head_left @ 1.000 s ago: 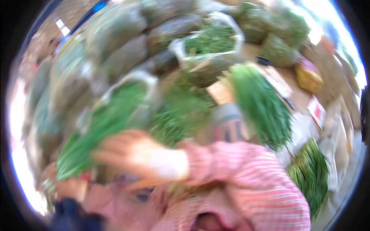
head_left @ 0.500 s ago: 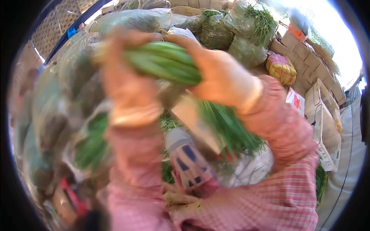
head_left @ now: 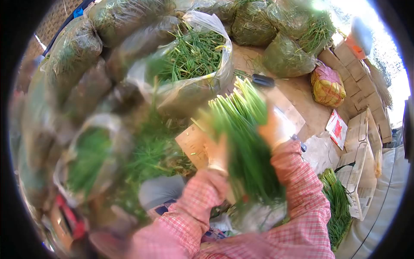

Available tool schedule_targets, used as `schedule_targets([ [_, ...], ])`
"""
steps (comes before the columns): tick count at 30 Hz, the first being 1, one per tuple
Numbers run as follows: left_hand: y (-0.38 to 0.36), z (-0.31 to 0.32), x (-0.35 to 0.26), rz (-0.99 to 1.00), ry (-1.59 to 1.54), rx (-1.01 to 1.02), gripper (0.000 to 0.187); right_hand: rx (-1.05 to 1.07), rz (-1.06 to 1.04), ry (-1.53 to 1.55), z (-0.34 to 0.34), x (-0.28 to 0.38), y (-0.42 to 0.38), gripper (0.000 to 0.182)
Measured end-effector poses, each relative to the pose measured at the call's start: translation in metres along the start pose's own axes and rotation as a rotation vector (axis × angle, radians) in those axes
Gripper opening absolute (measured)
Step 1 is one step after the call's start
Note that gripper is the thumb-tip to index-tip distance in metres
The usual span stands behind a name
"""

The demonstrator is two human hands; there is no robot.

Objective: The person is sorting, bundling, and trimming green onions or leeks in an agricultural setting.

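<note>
A thick bunch of long green stalks (head_left: 248,146) stands in the middle, its pale cut ends up and its leafy part hanging down toward my lap. My left hand (head_left: 215,144) is at the left side of the bunch, its fingers smeared by motion. On the right side my right hand (head_left: 274,125) is pressed against the stalks, also blurred. Behind and beneath them lies a wooden board (head_left: 286,105). A dark-handled tool (head_left: 263,80) rests at the board's far edge.
An open plastic bag (head_left: 226,69) of green trimmings stands beyond the bunch. Filled bags (head_left: 286,56) line the back and left. At the right are a plastic crate (head_left: 358,164), more green stalks (head_left: 336,207) and a yellow-pink bundle (head_left: 327,84).
Both hands have come down from the raised position, and the bunch has turned from sideways to upright. The view has shifted, showing the open bag and the board.
</note>
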State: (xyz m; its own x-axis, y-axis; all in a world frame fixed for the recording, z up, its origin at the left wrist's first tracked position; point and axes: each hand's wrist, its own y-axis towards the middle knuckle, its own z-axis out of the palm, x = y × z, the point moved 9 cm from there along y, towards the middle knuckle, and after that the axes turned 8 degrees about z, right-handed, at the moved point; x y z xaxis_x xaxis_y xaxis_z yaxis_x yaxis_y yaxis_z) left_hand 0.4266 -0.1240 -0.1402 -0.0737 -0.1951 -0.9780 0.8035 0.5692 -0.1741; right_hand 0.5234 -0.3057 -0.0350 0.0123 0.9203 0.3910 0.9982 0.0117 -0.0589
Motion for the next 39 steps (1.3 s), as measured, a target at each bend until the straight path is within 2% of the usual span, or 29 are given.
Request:
schedule_targets([
  [3,0.007,0.018,-0.013,0.191,-0.009,0.129,0.063,-0.203,-0.082,-0.264,0.028,0.017,-0.002,0.089],
  [4,0.011,0.023,0.012,0.031,-0.046,0.107,0.064,-0.194,-0.08,-0.289,0.045,0.014,-0.004,0.091],
  [6,0.01,0.029,0.011,0.07,-0.132,0.065,0.054,-0.183,-0.074,-0.335,0.069,0.011,-0.006,0.095],
  [8,0.014,0.028,0.011,0.147,-0.119,-0.001,0.046,-0.149,-0.095,-0.311,0.066,0.007,-0.003,0.089],
  [11,0.014,0.032,0.014,-0.028,-0.283,0.121,0.065,-0.158,-0.024,-0.136,0.047,-0.023,0.016,0.073],
  [12,0.02,0.024,0.031,0.061,-0.12,0.114,0.068,-0.164,0.012,-0.057,0.043,-0.039,0.024,0.068],
  [15,0.018,0.007,0.043,0.19,0.121,0.023,0.046,-0.148,0.025,-0.038,0.061,-0.096,0.052,0.053],
  [18,0.005,0.008,0.043,0.211,0.245,0.082,0.05,-0.115,0.084,0.042,0.075,-0.112,0.058,0.05],
  [20,-0.007,0.013,0.009,0.264,0.296,0.103,0.059,-0.051,0.063,0.104,0.089,-0.108,0.056,0.049],
  [21,-0.008,0.024,0.021,0.274,0.268,0.132,0.069,-0.025,0.055,0.134,0.093,-0.106,0.053,0.049],
  [23,-0.014,0.051,0.026,0.289,0.586,0.299,0.084,-0.018,-0.03,0.157,0.092,-0.079,0.034,0.045],
  [24,-0.015,0.057,0.022,0.367,0.789,0.299,0.086,-0.015,-0.069,0.168,0.09,-0.064,0.022,0.043],
  [25,-0.017,0.061,0.024,0.342,0.84,0.299,0.086,-0.016,-0.105,0.179,0.089,-0.055,0.015,0.041],
  [27,-0.016,0.061,0.021,0.365,0.815,0.312,0.084,-0.062,-0.076,0.172,0.093,-0.065,0.016,0.04],
  [30,-0.01,0.053,0.017,0.286,0.414,0.352,0.082,-0.093,-0.002,0.186,0.095,-0.078,0.021,0.038],
  [33,-0.012,0.033,0.008,0.145,0.367,0.399,0.081,-0.171,0.111,0.206,0.075,-0.097,0.014,0.035],
  [35,-0.002,0.012,0.001,0.228,0.299,0.334,0.062,-0.251,0.173,0.281,0.078,-0.125,0.011,0.032],
  [36,0.007,-0.001,-0.004,0.287,0.272,0.286,0.053,-0.268,0.155,0.059,0.087,-0.138,0.016,0.018],
  [38,0.022,-0.031,-0.017,0.411,0.344,0.169,0.041,-0.159,0.152,-0.012,0.131,-0.198,0.042,0.017],
  [39,0.027,-0.046,-0.027,0.472,0.413,0.102,0.036,-0.09,0.136,-0.092,0.137,-0.204,0.05,0.016],
])
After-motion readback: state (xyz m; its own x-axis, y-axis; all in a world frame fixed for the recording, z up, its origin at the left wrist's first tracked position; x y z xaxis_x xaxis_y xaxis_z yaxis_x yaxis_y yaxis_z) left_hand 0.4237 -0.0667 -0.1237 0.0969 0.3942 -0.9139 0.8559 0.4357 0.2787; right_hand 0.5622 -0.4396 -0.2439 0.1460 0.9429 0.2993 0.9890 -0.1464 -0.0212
